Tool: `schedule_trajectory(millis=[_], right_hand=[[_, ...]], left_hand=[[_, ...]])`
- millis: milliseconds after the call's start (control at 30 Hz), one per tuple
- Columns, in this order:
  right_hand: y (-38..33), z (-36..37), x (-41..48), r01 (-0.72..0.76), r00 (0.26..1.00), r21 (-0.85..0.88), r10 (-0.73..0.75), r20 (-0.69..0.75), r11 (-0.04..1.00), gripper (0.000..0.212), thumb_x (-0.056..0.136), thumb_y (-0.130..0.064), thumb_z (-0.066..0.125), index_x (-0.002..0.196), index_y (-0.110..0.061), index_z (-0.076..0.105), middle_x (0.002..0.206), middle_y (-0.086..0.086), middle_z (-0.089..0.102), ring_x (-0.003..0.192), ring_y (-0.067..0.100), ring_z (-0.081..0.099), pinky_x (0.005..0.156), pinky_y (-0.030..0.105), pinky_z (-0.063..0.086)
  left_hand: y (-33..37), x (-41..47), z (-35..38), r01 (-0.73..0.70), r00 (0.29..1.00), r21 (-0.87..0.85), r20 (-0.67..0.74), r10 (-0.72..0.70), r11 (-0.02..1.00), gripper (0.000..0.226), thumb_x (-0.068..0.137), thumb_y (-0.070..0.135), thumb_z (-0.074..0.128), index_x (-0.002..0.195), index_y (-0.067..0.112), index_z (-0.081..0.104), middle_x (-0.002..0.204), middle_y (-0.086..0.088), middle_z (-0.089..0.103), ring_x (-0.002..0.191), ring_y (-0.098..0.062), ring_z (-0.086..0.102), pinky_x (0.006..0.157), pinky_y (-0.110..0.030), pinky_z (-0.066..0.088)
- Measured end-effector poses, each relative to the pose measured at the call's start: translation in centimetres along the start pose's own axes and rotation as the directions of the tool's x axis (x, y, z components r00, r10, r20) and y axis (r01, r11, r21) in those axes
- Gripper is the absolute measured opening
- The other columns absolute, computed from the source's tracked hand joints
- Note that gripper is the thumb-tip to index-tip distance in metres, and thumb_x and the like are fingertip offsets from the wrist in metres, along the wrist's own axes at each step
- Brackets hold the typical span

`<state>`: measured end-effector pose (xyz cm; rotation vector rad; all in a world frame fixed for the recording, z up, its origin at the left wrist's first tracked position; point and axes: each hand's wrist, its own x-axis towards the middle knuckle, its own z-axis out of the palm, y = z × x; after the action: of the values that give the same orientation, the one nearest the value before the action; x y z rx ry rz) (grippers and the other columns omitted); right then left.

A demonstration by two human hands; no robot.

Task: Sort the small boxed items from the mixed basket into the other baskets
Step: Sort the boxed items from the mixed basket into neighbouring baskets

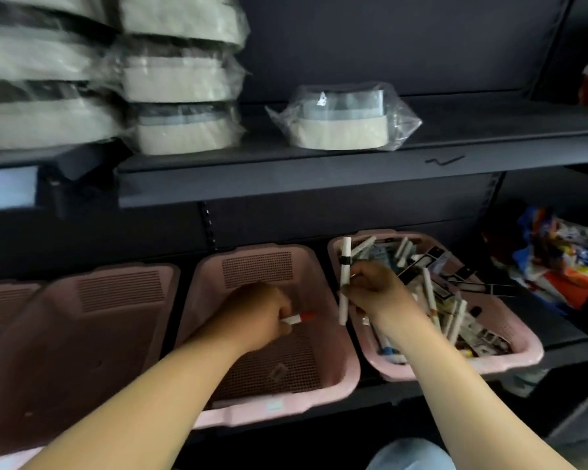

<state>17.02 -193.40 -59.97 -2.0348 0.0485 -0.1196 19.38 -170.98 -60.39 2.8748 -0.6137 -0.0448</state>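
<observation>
Left hand [255, 317] pinches a small white box with a red end [297, 318], low inside the middle pink basket [319, 400] at the lower shelf's front edge. Mesh plastic floor; its rim label is too blurred to read.

Right hand [374, 290] grips a long slim white box [344, 283] upright over the left rim of the mixed basket [510, 362], which is piled with white sticks and dark cartons, print unreadable.

Left pink basket [82, 334] touches the middle one. Colourful packets [564, 262] crowd the shelf's right end.

Upper shelf [319, 184]: plastic-wrapped beige rounds, stacked [180, 79] at left, one alone [343, 120] mid-shelf.
</observation>
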Motion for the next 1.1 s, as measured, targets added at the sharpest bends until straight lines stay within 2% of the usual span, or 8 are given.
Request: schedule_trajectory(millis=[267,367,567,667,767,867,1000,1100], right_hand=[[-1.4,6.0,0.1,-0.009,0.985,0.075,-0.005,0.175,0.997,0.012,0.089,0.0,0.061,0.091,-0.012,0.062,0.071,0.005,0.072,0.061,0.012,0.068,0.058,0.028,0.054],[-1.5,7.0,0.4,0.001,0.983,0.035,-0.008,0.186,0.999,0.013,0.088,-0.003,0.06,0.093,-0.014,0.064,0.072,0.004,0.073,0.062,0.011,0.069,0.058,0.026,0.056],[-1.2,8.1,0.6,-0.027,0.978,0.11,0.004,0.208,0.994,0.01,0.092,-0.001,0.06,0.094,-0.01,0.063,0.077,0.009,0.072,0.061,0.009,0.068,0.056,0.023,0.055],[-0.7,8.5,0.9,-0.051,0.973,0.177,0.009,0.23,0.983,0.008,0.092,0.002,0.059,0.095,-0.005,0.063,0.081,0.016,0.073,0.07,0.02,0.071,0.064,0.031,0.06],[-0.4,9.1,1.0,-0.078,0.97,0.226,0.022,0.24,0.971,0.009,0.092,0.003,0.059,0.092,-0.004,0.064,0.086,0.021,0.073,0.074,0.026,0.072,0.065,0.034,0.06],[-0.7,9.7,0.9,-0.134,0.96,0.32,0.043,0.276,0.938,0.013,0.091,0.008,0.057,0.088,-0.001,0.065,0.087,0.024,0.073,0.072,0.026,0.071,0.064,0.034,0.058],[-1.0,10.0,0.4,-0.213,0.932,0.438,0.047,0.36,0.873,0.01,0.09,0.008,0.06,0.096,0.006,0.068,0.087,0.027,0.071,0.077,0.027,0.07,0.074,0.037,0.06],[-1.3,9.3,0.4,-0.174,0.95,0.369,0.057,0.308,0.913,0.009,0.093,0.001,0.061,0.096,-0.005,0.068,0.086,0.019,0.072,0.075,0.024,0.069,0.066,0.033,0.058]], left_hand=[[-3.0,-2.2,3.1,0.021,0.935,0.141,0.347,-0.069,0.99,0.009,0.092,0.032,0.071,0.099,0.029,0.075,0.104,0.005,0.067,0.09,-0.018,0.063,0.078,-0.03,0.053],[-3.1,-2.4,3.0,0.042,0.907,0.088,0.413,-0.075,0.995,0.01,0.094,0.039,0.071,0.1,0.032,0.075,0.106,0.009,0.068,0.092,-0.017,0.064,0.08,-0.028,0.054],[-3.4,-2.8,2.6,0.058,0.862,0.012,0.503,-0.056,0.998,0.03,0.09,0.016,0.071,0.116,0.031,0.076,0.115,0.007,0.072,0.101,-0.018,0.067,0.074,-0.02,0.045],[-4.0,-2.9,2.4,0.099,0.9,-0.058,0.431,-0.064,0.993,0.023,0.089,0.025,0.076,0.111,0.032,0.076,0.101,0.013,0.068,0.091,-0.011,0.062,0.066,-0.018,0.042],[-4.4,-2.7,1.5,0.144,0.973,-0.137,0.202,-0.115,0.98,0.007,0.091,0.037,0.074,0.094,0.03,0.074,0.093,0.012,0.066,0.087,-0.011,0.062,0.066,-0.022,0.044],[-4.6,-2.2,0.9,0.112,0.994,-0.245,0.008,-0.113,0.963,0.016,0.088,0.04,0.075,0.084,0.028,0.066,0.085,0.009,0.065,0.082,-0.011,0.062,0.069,-0.031,0.049],[-4.0,-2.2,0.3,0.009,0.996,-0.296,-0.087,-0.036,0.955,0.02,0.09,0.032,0.074,0.078,0.021,0.062,0.075,0.004,0.063,0.075,-0.014,0.061,0.068,-0.036,0.049],[-4.4,-2.3,0.1,0.012,0.996,-0.203,-0.08,-0.029,0.979,0.022,0.093,0.036,0.073,0.077,0.027,0.061,0.075,0.007,0.061,0.073,-0.008,0.058,0.06,-0.031,0.042]])
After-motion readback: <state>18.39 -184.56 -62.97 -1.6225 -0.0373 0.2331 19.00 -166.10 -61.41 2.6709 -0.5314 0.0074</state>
